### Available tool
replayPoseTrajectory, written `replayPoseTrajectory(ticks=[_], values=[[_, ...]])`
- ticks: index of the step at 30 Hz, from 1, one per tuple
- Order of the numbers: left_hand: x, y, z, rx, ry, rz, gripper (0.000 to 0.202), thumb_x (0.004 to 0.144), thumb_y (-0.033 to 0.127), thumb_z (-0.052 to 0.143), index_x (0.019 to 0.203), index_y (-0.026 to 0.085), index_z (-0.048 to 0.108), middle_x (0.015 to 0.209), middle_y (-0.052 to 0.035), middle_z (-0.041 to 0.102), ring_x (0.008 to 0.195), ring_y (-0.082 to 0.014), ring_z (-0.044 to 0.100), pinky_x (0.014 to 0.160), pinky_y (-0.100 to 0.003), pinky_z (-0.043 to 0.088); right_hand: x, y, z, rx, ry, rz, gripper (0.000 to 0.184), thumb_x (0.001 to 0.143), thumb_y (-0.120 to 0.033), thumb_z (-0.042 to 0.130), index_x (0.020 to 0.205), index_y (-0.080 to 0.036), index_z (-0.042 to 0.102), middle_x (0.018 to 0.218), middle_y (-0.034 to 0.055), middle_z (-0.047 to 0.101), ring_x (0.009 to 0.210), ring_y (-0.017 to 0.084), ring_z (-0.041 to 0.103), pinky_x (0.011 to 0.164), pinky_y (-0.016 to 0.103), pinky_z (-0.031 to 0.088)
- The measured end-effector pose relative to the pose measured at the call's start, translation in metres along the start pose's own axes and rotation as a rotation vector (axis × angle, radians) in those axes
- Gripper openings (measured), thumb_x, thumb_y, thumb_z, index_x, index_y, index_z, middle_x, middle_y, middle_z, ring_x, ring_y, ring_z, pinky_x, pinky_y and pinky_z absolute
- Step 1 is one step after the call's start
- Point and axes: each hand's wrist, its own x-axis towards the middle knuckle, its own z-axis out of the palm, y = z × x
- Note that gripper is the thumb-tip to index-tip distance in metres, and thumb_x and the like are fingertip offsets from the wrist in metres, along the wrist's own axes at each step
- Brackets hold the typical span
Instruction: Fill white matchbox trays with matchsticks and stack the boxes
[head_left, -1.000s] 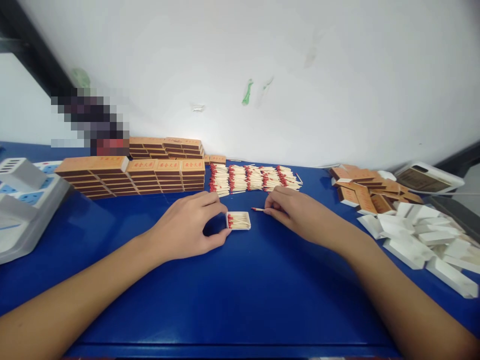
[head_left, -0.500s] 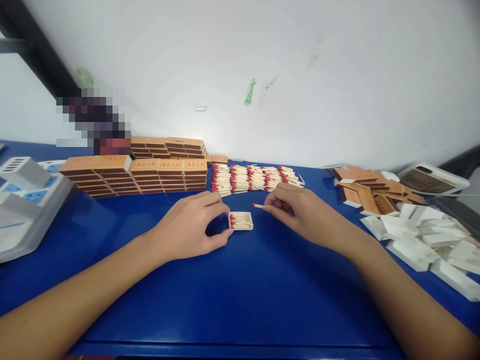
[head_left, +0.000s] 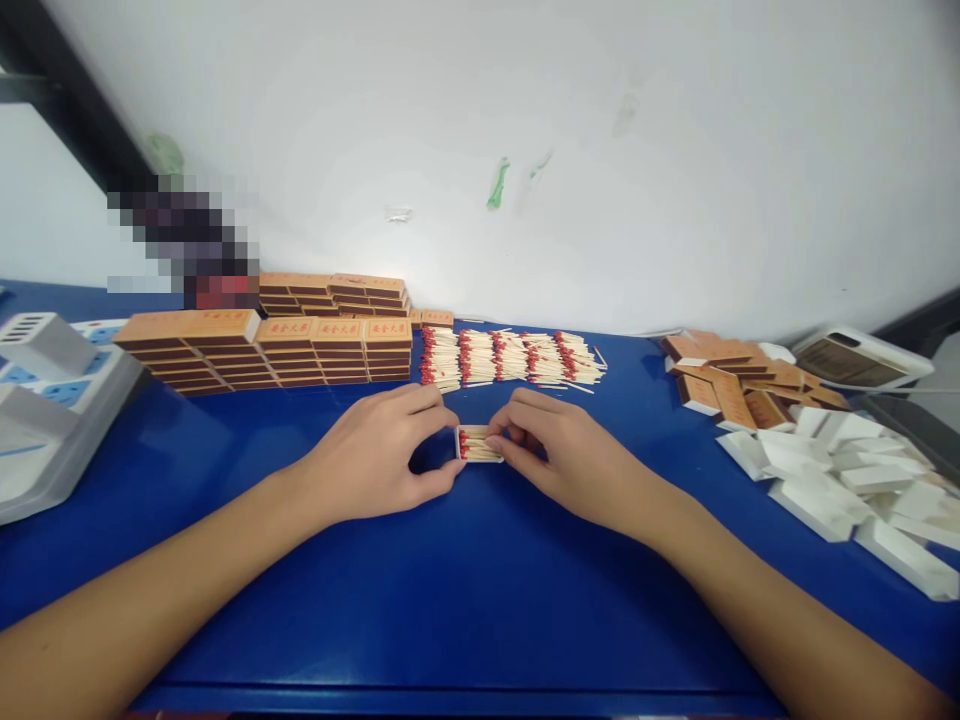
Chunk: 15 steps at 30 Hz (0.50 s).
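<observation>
Tray (head_left: 480, 461) holds matches (head_left: 473, 446). Our left hand (head_left: 382, 440) pinches its left end — our right hand (head_left: 559, 445) pinches one match at the right.

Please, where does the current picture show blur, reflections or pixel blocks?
Head view: pixel blocks cover part of the upper left; white box pieces at right look slightly blurred; the blue table carries faint reflections; red match heads in the small tray are distinguishable.
</observation>
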Motion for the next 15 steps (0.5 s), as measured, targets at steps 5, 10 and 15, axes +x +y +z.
replayPoseTrajectory(ticks=[5, 10, 15], values=[[0.0004, -0.0007, -0.0001, -0.002, 0.012, 0.001, 0.023, 0.096, 0.036, 0.067, 0.112, 0.019, 0.073, 0.099, -0.0050, 0.070, 0.088, -0.0198, 0.068, 0.074, -0.032, 0.054, -0.0001, 0.0008, -0.0011, -0.014, 0.005, 0.005, 0.010, 0.104, -0.018, 0.058, 0.100, -0.020, 0.067, 0.094, 0.0047, 0.065, 0.079, 0.017, 0.060, 0.067, 0.030, 0.046], [0.0000, -0.0005, -0.0003, 0.005, 0.000, 0.001, 0.025, 0.096, 0.036, 0.067, 0.111, 0.018, 0.073, 0.100, -0.0056, 0.069, 0.090, -0.0206, 0.068, 0.075, -0.033, 0.054, 0.0002, 0.0010, -0.0007, -0.020, -0.008, 0.011, 0.010, 0.104, -0.019, 0.059, 0.101, -0.020, 0.067, 0.094, 0.0044, 0.065, 0.080, 0.017, 0.061, 0.068, 0.030, 0.046], [-0.0002, -0.0003, -0.0011, 0.004, 0.006, 0.006, 0.024, 0.097, 0.036, 0.067, 0.112, 0.019, 0.073, 0.099, -0.0051, 0.069, 0.088, -0.0200, 0.068, 0.072, -0.032, 0.053, -0.0002, -0.0005, -0.0025, -0.021, -0.018, 0.009, 0.010, 0.105, -0.021, 0.059, 0.101, -0.021, 0.068, 0.094, 0.0044, 0.065, 0.079, 0.018, 0.061, 0.068, 0.030, 0.046]])
